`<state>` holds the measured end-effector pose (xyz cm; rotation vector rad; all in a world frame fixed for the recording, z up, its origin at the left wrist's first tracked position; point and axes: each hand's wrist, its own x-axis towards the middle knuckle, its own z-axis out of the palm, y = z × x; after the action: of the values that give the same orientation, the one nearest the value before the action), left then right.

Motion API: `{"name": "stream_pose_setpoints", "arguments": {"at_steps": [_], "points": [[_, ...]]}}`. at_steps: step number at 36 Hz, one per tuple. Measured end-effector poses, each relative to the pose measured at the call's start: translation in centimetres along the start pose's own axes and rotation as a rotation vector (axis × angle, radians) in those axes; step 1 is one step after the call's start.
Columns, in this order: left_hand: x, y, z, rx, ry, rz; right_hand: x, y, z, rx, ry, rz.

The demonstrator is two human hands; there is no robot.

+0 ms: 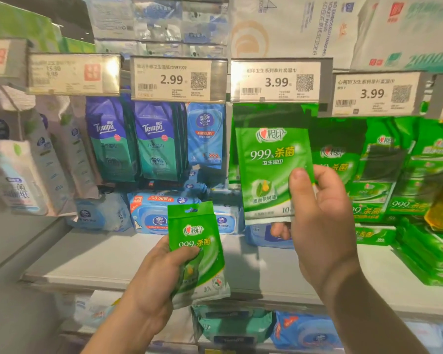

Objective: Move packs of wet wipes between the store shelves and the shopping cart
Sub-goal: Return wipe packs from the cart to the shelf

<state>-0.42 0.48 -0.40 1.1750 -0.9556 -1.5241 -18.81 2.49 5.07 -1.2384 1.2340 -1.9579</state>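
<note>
Holding one green pack (198, 254) low in the centre of the frame, the left hand (155, 282) has its thumb across the front and its fingers curled behind. The right hand (322, 215) pinches a second green pack (269, 172) by its lower right edge, thumb on the front, one fingertip showing below the bottom seam. That pack sits upright in the middle right of the frame, just under the 3.99 price tag (275, 81), in front of a dark gap in the hanging row.

Whether it is going onto a peg or coming off cannot be told. Either way, the move seems to call for keeping the pack level, lining its top hole with the peg and sliding it straight along, not tugging downward. A grip nearer the top would likely steady it better.

No peg is visible behind the pack, and its top edge merges into the shadow. No shopping cart is in view. More green packs (384, 175) at the right are blurred, and the shelf (95, 261) below holds blue packs (154, 213) with print too soft to read.
</note>
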Motion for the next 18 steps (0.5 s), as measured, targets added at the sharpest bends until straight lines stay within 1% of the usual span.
{"name": "stream_pose_setpoints", "arguments": {"at_steps": [4,8,11,14,18], "points": [[-0.1,0.1,-0.2,0.007,0.015,0.008,0.2,1.1,0.2,0.016,0.059,0.071],[-0.1,0.1,-0.4,0.011,0.022,-0.004,0.0,1.7,0.1,-0.013,0.058,0.099],[-0.1,0.1,-0.4,0.007,0.023,-0.008,-0.3,1.6,0.1,-0.029,0.020,0.052],[0.0,0.2,-0.3,0.006,0.027,-0.015,-0.7,1.1,0.2,0.007,-0.002,-0.015],[0.0,0.2,-0.3,0.003,0.021,-0.020,-0.9,0.0,0.4,0.049,0.003,-0.081]]}}
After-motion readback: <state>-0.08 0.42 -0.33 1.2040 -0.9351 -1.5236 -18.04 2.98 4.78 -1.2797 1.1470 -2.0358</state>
